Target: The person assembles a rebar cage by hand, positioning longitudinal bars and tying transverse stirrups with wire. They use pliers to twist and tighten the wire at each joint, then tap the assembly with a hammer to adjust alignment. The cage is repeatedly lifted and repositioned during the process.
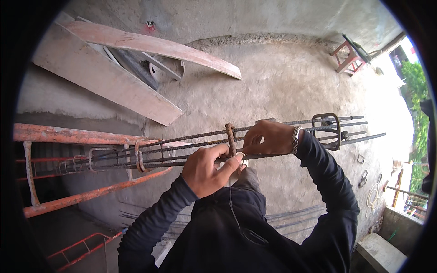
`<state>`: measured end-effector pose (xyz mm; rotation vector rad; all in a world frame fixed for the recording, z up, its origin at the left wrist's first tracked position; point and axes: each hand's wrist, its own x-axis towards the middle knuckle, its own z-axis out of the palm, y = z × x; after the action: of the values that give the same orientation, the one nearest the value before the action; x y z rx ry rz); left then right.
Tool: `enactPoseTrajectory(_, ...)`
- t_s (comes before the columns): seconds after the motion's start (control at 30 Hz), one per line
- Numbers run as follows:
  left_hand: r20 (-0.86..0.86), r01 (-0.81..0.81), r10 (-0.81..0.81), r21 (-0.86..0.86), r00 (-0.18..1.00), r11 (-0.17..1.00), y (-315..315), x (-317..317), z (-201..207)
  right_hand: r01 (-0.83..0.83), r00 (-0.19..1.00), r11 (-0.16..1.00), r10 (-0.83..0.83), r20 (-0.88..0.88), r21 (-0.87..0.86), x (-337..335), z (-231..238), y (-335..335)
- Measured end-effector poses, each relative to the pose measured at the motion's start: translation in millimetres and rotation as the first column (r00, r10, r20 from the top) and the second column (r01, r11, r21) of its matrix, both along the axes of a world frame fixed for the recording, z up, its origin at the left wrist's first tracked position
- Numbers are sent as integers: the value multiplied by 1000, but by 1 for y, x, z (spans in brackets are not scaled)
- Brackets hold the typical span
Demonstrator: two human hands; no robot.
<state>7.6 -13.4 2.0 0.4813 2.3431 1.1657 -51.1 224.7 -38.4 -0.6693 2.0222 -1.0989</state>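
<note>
A rebar cage [195, 145] of long ribbed steel bars runs across in front of me, with bent stirrups around the bars. My left hand [207, 169] is closed against the nearer bar, thumb and forefinger pinching a thin pale tie wire [231, 200] whose tail hangs down over my clothes. Just right of a rusty stirrup [231, 139], my right hand [271, 138] curls over the bars, its fingertips pinched close to the same crossing. Whatever lies between those fingertips is hidden. Farther right, a dark rectangular stirrup [327, 131] surrounds the bar ends.
An orange metal frame [82, 135] supports the cage at left. Long boards [114, 82] lie on the concrete floor beyond it. A red stool [348, 58] stands at far right. More bars [296, 218] lie on the floor, and loose stirrups [363, 178] lie at right.
</note>
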Motion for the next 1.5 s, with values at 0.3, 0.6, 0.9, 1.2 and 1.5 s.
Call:
enactPoseTrajectory(0.3, -78, 128, -134, -75, 988, 989, -4, 1, 4, 508, 335, 784, -561, -757, -357, 113, 16, -15)
enactPoseTrajectory(0.6, -329, 104, -132, -101, 935, 989, -7, 12, -20, 636, 292, 746, -471, -832, -199, 149, -28, -46)
enactPoseTrajectory(0.9, -484, 140, -169, -95, 859, 986, -12, 18, -31, 684, 285, 663, -627, -725, -305, 158, -27, -66)
enactPoseTrajectory(1.2, -656, 330, -385, -213, 649, 919, -16, 5, -39, 736, 144, 614, -554, -820, -286, 177, -35, -73)
enactPoseTrajectory(1.5, -581, 351, -381, -170, 719, 921, -12, 6, -30, 662, 64, 620, -607, -792, -422, 160, -77, -67)
